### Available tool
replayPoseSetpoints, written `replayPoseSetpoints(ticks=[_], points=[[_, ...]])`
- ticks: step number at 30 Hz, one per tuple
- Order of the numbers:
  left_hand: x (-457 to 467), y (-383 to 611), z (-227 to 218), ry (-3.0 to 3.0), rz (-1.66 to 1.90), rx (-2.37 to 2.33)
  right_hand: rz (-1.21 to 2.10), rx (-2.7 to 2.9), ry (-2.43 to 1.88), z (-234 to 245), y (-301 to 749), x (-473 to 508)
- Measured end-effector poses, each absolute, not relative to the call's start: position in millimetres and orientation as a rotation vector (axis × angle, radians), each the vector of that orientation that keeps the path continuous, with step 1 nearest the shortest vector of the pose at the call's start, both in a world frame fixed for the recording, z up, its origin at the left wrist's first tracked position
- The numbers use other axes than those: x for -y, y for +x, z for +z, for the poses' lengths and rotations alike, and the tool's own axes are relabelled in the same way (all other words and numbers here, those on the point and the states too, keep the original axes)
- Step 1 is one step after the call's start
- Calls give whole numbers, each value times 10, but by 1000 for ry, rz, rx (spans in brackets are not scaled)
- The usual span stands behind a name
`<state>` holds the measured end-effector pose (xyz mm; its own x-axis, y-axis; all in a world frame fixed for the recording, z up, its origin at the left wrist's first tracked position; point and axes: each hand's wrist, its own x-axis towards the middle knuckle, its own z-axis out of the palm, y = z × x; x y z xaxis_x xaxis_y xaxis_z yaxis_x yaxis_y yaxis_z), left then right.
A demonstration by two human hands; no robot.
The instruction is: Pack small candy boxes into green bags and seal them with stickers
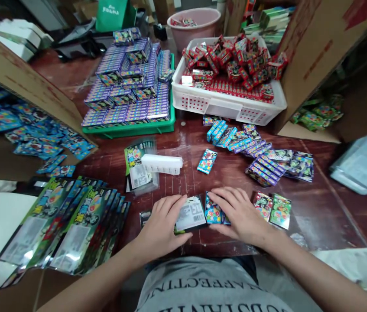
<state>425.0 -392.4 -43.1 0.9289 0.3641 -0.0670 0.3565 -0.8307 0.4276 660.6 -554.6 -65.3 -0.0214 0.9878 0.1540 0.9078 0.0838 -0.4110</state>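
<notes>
2 hands: both rest low in the middle of the frame, on small packs.
Bag: the flat bag [191, 213] lies under the left hand [161, 229], fingers spread flat, pressing not gripping.
Small boxes: the right hand [239, 214] lies open on the blue boxes [213, 213], just beside the bag.
Risk: a hard push could make the boxes slip sideways.
Near: loose packs [261, 160] upper right; a bag stack [69, 221] lower left.

On the counter [326, 216] in front of me, a green tray [128, 128] carries stacked purple packs, and beside it a white basket [225, 106] is heaped with red packs. A pink bucket [193, 24] stands behind. Green-and-black pouches [69, 221] fan out at left.
</notes>
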Motion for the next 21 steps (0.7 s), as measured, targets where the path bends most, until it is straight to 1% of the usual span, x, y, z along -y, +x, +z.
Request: replayPoseSetpoints(ticks=[5, 13, 17, 21], points=[[3837, 4317, -479, 2639, -9, -375, 507, 2030, -1789, -687, 6529, 5572], [3757, 4419, -536, 2637, -116, -346, 450, 2063, -1952, -523, 6914, 5727], [3725, 4447, -546, 2634, -116, -321, 546, 2085, -1877, -524, 7087, 5708], [3690, 4445, -536, 2618, -147, -279, 570, 2082, -1794, -539, 7188, 5631]])
